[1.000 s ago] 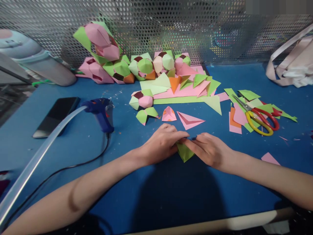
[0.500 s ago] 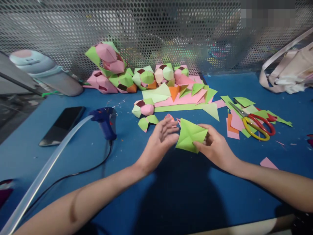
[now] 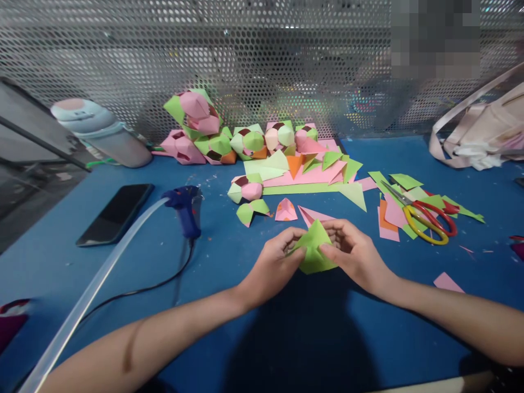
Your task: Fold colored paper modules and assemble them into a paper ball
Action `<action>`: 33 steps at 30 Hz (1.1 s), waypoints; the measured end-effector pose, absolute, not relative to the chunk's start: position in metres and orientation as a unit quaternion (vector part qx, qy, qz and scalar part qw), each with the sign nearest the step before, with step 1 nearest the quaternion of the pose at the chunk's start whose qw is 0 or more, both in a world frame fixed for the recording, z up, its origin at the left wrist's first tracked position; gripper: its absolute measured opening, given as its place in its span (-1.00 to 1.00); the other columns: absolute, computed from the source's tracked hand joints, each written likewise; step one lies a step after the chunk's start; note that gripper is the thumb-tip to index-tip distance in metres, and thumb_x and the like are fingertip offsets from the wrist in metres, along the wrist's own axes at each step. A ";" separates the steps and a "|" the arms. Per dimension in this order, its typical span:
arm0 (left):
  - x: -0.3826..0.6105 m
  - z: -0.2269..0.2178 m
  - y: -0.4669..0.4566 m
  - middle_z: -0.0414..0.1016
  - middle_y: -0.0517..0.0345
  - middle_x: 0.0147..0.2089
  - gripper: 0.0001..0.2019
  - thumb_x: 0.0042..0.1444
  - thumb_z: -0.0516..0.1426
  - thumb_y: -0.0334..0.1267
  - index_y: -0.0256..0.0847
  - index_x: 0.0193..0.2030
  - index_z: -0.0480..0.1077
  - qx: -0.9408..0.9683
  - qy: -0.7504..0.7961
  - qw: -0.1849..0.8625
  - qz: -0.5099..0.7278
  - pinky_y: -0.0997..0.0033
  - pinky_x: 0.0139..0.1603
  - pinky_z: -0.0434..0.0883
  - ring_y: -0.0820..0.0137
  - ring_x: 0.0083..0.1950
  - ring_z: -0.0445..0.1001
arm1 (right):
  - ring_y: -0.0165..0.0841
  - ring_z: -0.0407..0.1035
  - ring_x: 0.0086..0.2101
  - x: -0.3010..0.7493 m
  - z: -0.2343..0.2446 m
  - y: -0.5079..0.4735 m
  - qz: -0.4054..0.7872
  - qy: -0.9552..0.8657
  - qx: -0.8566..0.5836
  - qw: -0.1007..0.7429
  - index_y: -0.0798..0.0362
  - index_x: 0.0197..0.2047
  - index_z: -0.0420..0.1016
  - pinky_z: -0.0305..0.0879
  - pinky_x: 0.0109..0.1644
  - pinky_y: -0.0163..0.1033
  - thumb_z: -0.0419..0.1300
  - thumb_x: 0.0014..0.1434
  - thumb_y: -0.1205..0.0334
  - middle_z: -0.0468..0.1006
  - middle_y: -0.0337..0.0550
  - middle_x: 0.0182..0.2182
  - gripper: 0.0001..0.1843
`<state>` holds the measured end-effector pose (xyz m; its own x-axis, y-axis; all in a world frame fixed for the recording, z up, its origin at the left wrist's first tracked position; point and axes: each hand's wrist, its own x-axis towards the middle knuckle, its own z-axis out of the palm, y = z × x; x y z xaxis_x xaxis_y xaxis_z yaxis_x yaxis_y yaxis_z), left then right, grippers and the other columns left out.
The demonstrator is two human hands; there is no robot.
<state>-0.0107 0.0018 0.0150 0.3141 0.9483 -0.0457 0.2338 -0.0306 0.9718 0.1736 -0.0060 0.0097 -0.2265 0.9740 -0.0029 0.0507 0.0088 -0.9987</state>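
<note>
Between my two hands is a creased square of green paper [image 3: 316, 252], held above the blue table. My left hand [image 3: 278, 262] pinches its left side, thumb on the near face and fingers behind. My right hand [image 3: 355, 254] grips the right side in the same way, its thumb near the middle. The paper bends a little between them, with one corner pointing up. Just beyond lie a folded pink paper triangle [image 3: 311, 215], a small pink folded piece with orange spots [image 3: 285, 210] and a green folded piece [image 3: 252, 212].
A blue glue gun [image 3: 185, 210] with a long clear glue stick stands left, by a phone [image 3: 117, 214] and a bottle [image 3: 108, 139]. Scissors [image 3: 429, 218] rest on paper scraps at right. Several folded paper balls [image 3: 249, 143] line the perforated metal screen [image 3: 254, 65].
My left hand has moved in and taken hold of the green paper's left side. The paper has tilted and bent between both hands. The view has shifted slightly.
</note>
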 end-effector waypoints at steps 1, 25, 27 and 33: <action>-0.010 0.016 0.002 0.48 0.19 -0.27 -0.85 0.09 0.09 -0.41 -0.23 -0.19 0.40 0.621 0.476 0.516 0.349 0.50 -0.25 0.40 0.44 -0.25 0.45 | -0.36 0.44 -0.24 0.173 0.010 -0.005 0.546 -0.560 -0.455 0.426 0.07 -0.06 0.36 0.42 -0.20 -0.25 0.24 0.09 0.24 0.52 -0.11 -0.23 -0.68; -0.005 0.015 0.000 0.47 0.19 -0.25 -0.81 -0.01 0.15 -0.39 -0.22 -0.20 0.40 0.607 0.527 0.494 0.331 0.51 -0.25 0.36 0.45 -0.25 0.42 | -0.43 0.32 -0.38 0.169 -0.002 -0.007 0.452 -0.631 -0.495 0.391 -0.01 -0.04 0.33 0.31 -0.35 -0.32 0.22 0.07 0.30 0.42 -0.19 -0.27 -0.65; -0.005 0.015 0.000 0.45 0.21 -0.28 -0.79 -0.01 0.15 -0.38 -0.22 -0.18 0.39 0.598 0.534 0.500 0.329 0.52 -0.31 0.34 0.47 -0.31 0.39 | -0.41 0.34 -0.38 0.169 -0.004 -0.008 0.444 -0.638 -0.496 0.387 -0.02 -0.03 0.33 0.32 -0.34 -0.30 0.21 0.09 0.29 0.44 -0.19 -0.27 -0.65; -0.007 0.017 0.001 0.43 0.23 -0.32 -0.82 0.01 0.11 -0.41 -0.24 -0.20 0.38 0.589 0.522 0.512 0.344 0.51 -0.31 0.32 0.47 -0.33 0.37 | -0.37 0.37 -0.36 0.171 -0.009 -0.007 0.435 -0.644 -0.499 0.384 -0.04 -0.02 0.31 0.35 -0.31 -0.26 0.19 0.13 0.27 0.43 -0.20 -0.30 -0.68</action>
<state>-0.0065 0.0013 0.0166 0.2174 0.9675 -0.1291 0.2630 0.0693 0.9623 0.1714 -0.0067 -0.0088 -0.2077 0.9763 0.0614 0.3085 0.1249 -0.9430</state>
